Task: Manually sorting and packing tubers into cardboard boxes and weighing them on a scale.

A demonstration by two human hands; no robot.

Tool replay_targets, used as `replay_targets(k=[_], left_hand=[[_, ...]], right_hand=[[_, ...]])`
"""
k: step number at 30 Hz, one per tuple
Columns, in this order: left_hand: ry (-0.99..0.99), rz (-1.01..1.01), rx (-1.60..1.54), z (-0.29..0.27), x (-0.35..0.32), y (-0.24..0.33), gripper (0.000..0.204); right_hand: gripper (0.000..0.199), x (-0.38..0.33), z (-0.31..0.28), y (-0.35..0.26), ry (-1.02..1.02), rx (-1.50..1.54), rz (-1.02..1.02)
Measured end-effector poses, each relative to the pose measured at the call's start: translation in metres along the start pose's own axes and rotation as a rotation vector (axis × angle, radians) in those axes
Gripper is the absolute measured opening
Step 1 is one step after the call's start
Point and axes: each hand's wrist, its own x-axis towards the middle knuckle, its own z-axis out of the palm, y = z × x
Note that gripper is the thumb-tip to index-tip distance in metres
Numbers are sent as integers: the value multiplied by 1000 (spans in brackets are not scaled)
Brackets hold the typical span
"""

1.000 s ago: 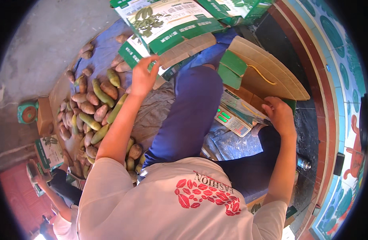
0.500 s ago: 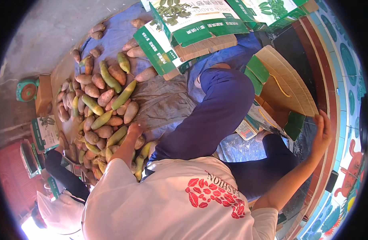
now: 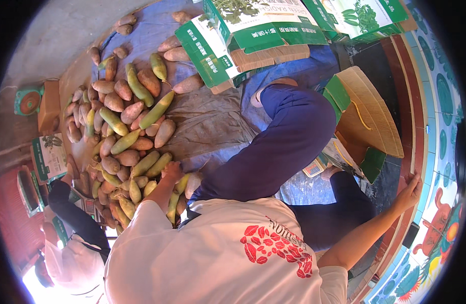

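My left hand (image 3: 171, 172) reaches down at the right edge of a heap of produce, beside a green radish (image 3: 159, 164) and a sweet potato (image 3: 194, 185). Its fingers are mostly hidden, so I cannot make out a grip. Out to the far right, my right hand (image 3: 409, 192) is held by the tiled ledge, fingers loosely apart, nothing visible in them. Just left of it stands a cardboard box (image 3: 367, 119) with its brown flap up and a yellow cord handle showing inside. Long green radishes (image 3: 113, 121) and reddish sweet potatoes (image 3: 165, 133) lie mixed in the heap.
Green and white printed cartons (image 3: 266, 30) lie at the top. A blue tarp (image 3: 152, 30) covers the floor. Low at left, another person (image 3: 73, 253) sits near more boxes. A small scale (image 3: 314, 167) stands under the box; a decorated tiled wall (image 3: 441, 131) runs along the right.
My right hand has come off the box flap and dropped slightly toward the ledge. My left hand has shifted a little down within the heap's edge. The view has tilted slightly.
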Motion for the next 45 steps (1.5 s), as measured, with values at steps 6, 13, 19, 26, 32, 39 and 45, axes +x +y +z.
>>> replay_targets(k=[6, 13, 19, 26, 32, 39, 45], left_hand=[[-157, 384, 124, 51, 15, 27, 67], [-250, 346, 104, 43, 12, 56, 50], [-119, 582, 330, 52, 2, 57, 35], [-296, 515, 591, 10, -2, 75, 33], [-98, 398, 236, -67, 4, 110, 43], [257, 332, -56, -111, 14, 104, 57], [294, 332, -81, -115, 26, 128, 63]], right_hand=[[28, 7, 5, 5, -115, -18, -11], [29, 5, -24, 44, -112, -119, 28], [23, -13, -17, 71, -106, -70, 140], [23, -10, -12, 51, -142, -100, 130], [22, -5, -7, 27, -198, -32, 78], [21, -2, 26, -17, -359, 64, -28], [17, 1, 21, -53, -196, 201, 9]])
